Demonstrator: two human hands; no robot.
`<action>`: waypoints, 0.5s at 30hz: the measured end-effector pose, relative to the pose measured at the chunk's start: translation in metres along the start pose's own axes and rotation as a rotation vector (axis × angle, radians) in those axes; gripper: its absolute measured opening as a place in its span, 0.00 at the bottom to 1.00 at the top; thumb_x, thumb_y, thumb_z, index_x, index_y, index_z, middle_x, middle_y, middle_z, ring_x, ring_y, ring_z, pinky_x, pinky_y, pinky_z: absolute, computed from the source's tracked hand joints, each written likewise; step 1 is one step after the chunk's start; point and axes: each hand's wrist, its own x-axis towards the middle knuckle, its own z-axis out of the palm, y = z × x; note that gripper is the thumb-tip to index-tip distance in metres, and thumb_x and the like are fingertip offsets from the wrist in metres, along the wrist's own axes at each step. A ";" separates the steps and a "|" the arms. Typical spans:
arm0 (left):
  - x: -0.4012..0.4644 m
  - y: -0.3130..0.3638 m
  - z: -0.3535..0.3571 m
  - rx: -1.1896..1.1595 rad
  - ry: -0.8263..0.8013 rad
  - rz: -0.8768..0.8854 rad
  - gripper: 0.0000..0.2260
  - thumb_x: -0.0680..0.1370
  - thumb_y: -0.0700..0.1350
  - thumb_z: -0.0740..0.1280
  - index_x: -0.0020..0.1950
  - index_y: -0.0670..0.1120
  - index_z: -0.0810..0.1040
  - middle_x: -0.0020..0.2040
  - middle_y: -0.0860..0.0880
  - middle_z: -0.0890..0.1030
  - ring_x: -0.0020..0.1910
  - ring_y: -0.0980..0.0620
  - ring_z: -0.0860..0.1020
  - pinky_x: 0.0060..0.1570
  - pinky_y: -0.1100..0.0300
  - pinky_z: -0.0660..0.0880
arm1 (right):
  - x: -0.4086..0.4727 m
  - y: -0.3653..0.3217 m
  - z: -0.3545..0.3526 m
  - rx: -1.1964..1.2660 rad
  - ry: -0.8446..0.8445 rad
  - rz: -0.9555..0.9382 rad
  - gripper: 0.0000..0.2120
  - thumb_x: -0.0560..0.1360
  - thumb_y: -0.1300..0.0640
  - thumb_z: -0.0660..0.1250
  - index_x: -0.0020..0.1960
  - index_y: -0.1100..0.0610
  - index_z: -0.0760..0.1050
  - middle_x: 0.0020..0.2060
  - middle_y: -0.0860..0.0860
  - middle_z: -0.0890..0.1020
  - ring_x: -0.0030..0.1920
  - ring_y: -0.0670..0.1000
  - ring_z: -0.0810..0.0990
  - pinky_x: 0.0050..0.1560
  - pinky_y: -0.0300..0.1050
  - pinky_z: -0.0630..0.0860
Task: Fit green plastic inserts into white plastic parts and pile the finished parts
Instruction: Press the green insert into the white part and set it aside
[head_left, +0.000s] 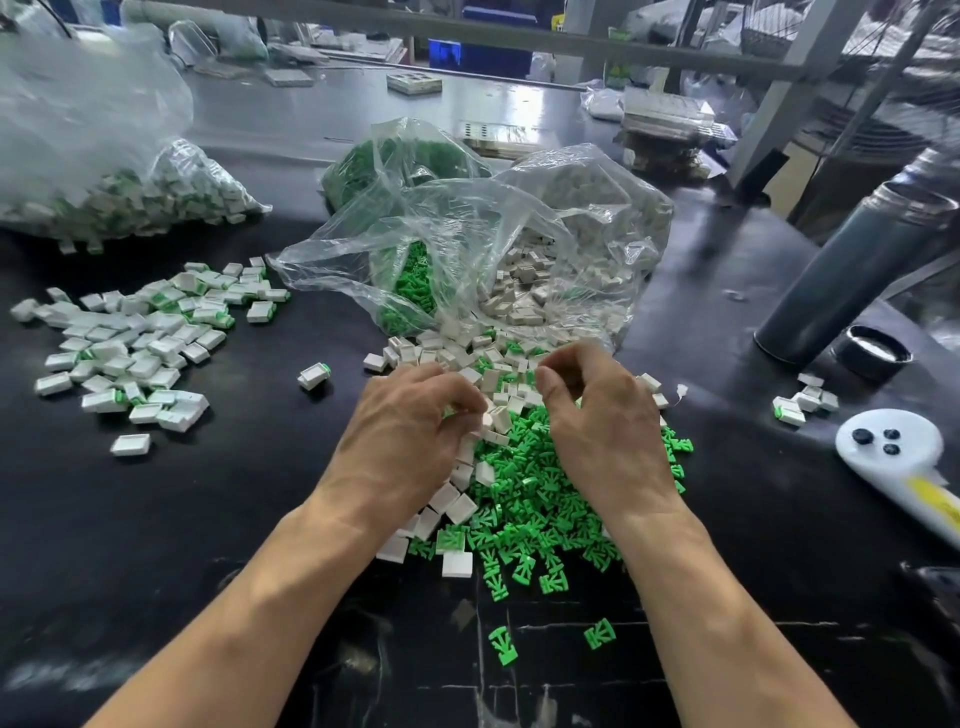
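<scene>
A heap of green inserts (545, 499) lies on the black table in front of me, with loose white parts (467, 358) mixed in along its far and left sides. My left hand (410, 441) hovers over the heap's left side with fingers curled, and its fingertips pinch a white part (496, 417). My right hand (602, 421) is over the heap's right side, thumb and curled fingers drawn together. Whatever is between them is hidden. A pile of finished white parts with green ends (140, 343) spreads at the left, and one finished part (314, 375) lies apart from it.
An open clear bag (467, 249) behind the heap spills green inserts and white parts. Another bag of parts (156, 192) sits far left. A grey bottle (852, 270), its cap (872, 353), a white device (893, 447) and a few finished parts (805, 402) are at the right.
</scene>
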 end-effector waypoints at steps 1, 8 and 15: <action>0.000 0.000 0.000 -0.047 0.025 -0.009 0.04 0.78 0.48 0.74 0.51 0.57 0.84 0.49 0.63 0.81 0.50 0.63 0.76 0.55 0.69 0.70 | 0.000 -0.001 0.000 0.069 0.012 0.012 0.03 0.81 0.51 0.70 0.53 0.50 0.79 0.44 0.45 0.84 0.46 0.47 0.82 0.49 0.43 0.77; 0.002 0.004 -0.006 -0.838 0.088 -0.293 0.05 0.78 0.43 0.73 0.53 0.49 0.85 0.42 0.52 0.86 0.38 0.58 0.82 0.37 0.68 0.77 | -0.007 -0.008 0.003 0.569 -0.063 0.106 0.05 0.78 0.57 0.73 0.50 0.48 0.81 0.42 0.47 0.87 0.44 0.46 0.84 0.43 0.39 0.79; 0.005 0.011 -0.010 -1.449 0.016 -0.461 0.12 0.72 0.40 0.73 0.55 0.40 0.83 0.45 0.42 0.86 0.40 0.49 0.85 0.46 0.58 0.83 | -0.010 -0.016 0.006 0.998 -0.146 0.193 0.05 0.72 0.56 0.77 0.47 0.53 0.84 0.43 0.58 0.87 0.38 0.49 0.83 0.35 0.40 0.79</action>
